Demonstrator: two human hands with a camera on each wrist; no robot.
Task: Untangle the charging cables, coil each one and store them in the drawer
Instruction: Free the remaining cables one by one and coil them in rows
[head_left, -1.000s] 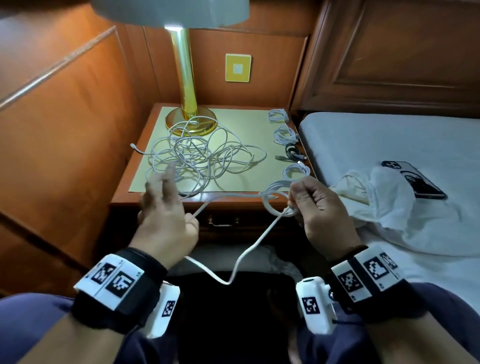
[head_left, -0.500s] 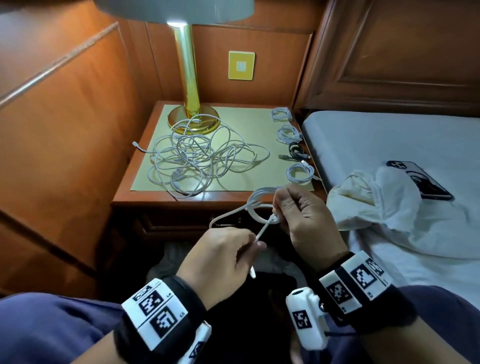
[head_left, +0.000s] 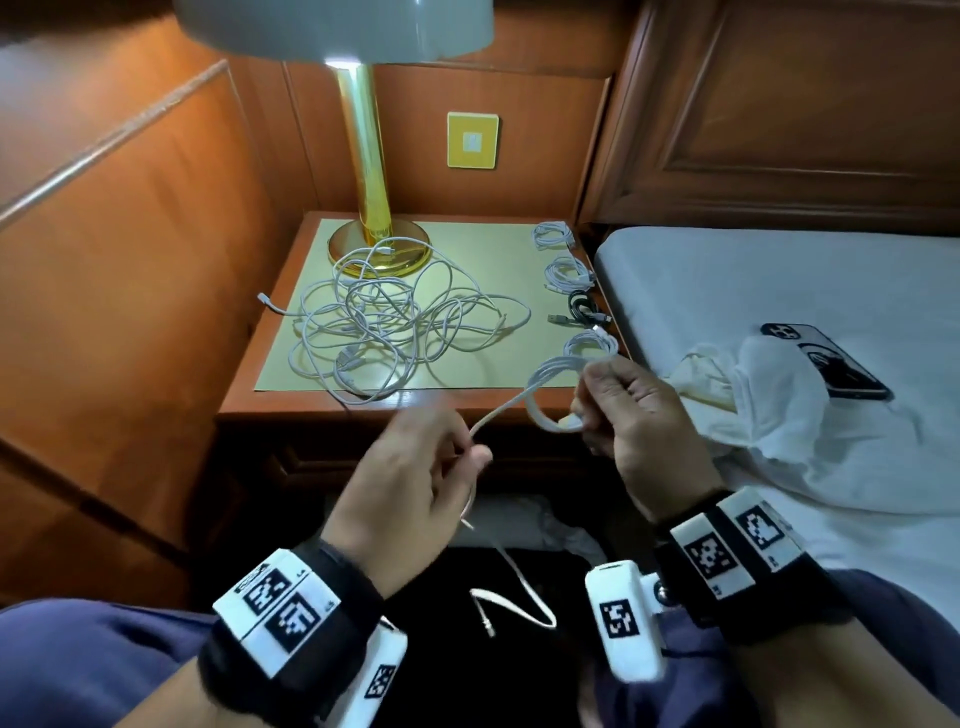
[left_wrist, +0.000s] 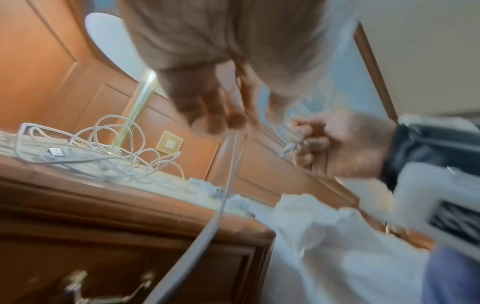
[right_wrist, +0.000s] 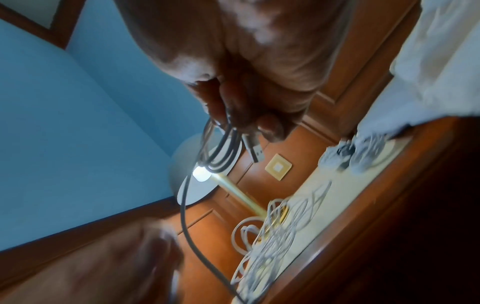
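left hand (head_left: 415, 488) pinched the smooth white cable (head_left: 506, 410), which ran up-right to the right hand (head_left: 631, 415) gripping its round loops; loose tail hung below. tangled pile (head_left: 384, 322) lay beyond the left hand. right wrist view alone showed the usb plug (right_wrist: 255, 151) under the fingers.

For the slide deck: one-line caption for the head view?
Right hand holds a half-wound white cable, left hand feeding slack.
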